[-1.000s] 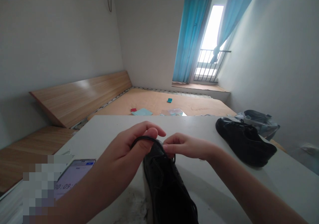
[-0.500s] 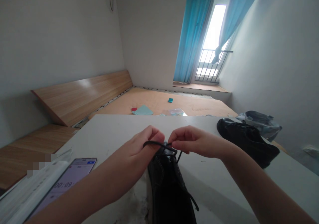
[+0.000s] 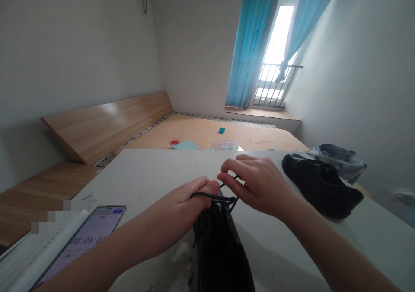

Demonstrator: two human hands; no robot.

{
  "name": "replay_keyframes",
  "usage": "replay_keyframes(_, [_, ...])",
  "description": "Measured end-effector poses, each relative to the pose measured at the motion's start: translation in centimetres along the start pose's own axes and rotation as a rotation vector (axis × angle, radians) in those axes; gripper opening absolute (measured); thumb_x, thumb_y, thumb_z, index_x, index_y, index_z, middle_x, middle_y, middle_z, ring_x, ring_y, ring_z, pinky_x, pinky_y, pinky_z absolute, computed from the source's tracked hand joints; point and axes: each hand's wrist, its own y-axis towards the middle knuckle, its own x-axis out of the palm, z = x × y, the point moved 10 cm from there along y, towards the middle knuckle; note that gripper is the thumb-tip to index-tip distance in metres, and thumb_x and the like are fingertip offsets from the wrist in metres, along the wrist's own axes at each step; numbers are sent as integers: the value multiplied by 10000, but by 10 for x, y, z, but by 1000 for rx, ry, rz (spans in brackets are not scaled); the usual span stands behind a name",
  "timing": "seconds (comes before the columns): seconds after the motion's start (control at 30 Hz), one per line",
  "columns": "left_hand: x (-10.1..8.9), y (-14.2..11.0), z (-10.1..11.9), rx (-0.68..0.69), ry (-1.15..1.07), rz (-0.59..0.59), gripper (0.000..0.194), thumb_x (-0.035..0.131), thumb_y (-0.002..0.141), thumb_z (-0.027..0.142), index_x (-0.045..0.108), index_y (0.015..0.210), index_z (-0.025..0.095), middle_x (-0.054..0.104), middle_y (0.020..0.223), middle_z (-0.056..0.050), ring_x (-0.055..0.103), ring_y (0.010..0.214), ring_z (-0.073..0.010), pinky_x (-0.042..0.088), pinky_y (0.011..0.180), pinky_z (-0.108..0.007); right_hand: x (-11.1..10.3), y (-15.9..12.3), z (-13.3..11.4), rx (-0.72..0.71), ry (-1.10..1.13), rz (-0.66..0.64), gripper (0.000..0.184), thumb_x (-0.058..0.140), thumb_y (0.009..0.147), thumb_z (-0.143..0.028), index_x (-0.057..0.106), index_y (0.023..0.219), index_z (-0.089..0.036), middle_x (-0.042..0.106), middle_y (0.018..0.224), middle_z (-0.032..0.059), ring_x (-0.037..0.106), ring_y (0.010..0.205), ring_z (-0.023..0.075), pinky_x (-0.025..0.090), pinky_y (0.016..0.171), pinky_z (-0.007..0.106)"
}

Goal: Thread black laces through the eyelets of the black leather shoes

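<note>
We have both bare hands over the far end of a black shoe, which sits on the white surface in front of us and runs out of view at the lower edge. Our left hand is at the left of that end, thumb pressed against the bent fingers, so its grip pinches the black lace; one stretch of it loops over the thumb and crosses above the shoe toward the right. Our right hand is raised just beside it, fingers curled, with a narrow gap between thumb tip and index tip. Strands of lace run up to and under this hand, but its other fingers are hidden, and we cannot tell whether its grip pinches them. A loose lace end hangs along the shoe's left side, below our left hand.

Near the right edge of the surface we see a second black shoe, laced, well apart from our hands. Just behind it is a container lined with clear plastic. To our left lies a phone showing timer digits, partly covered by our forearm. Beyond the surface, a bed carries a pale blue cloth, a small red piece and a small teal piece.
</note>
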Motion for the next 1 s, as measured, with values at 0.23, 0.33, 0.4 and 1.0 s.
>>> replay_keyframes(0.23, [-3, 2, 1, -29, 51, 17, 351, 302, 961, 469, 516, 826, 227, 565, 818, 25, 544, 811, -190, 407, 756, -325, -15, -2, 7, -79, -242, 160, 451, 435, 976, -375, 528, 585, -170, 502, 496, -2, 434, 512, 129, 202, 495, 291])
replay_keyframes(0.33, [-4, 2, -2, -27, 60, 16, 324, 319, 957, 434, 509, 799, 224, 560, 799, 30, 537, 797, -185, 396, 743, -320, -17, -5, -1, -150, -318, 210, 437, 474, 954, -415, 543, 601, -168, 535, 546, 18, 455, 563, 150, 240, 513, 300])
replay_keyframes(0.4, [-5, 2, -2, -19, 52, 18, 305, 332, 948, 415, 509, 790, 223, 553, 773, 32, 532, 779, -184, 394, 734, -318, -23, -10, -9, -220, -418, 308, 425, 520, 927, -431, 541, 593, -169, 531, 543, 26, 446, 578, 162, 251, 519, 307])
replay_keyframes(1.0, [-59, -26, 43, 208, -255, 468, 249, 485, 893, 366, 477, 682, 233, 537, 618, 43, 485, 641, -143, 432, 643, -276, 29, -8, -6, 195, 862, -501, 162, 595, 902, -314, 657, 834, -181, 504, 809, -6, 496, 708, 116, 423, 635, 251])
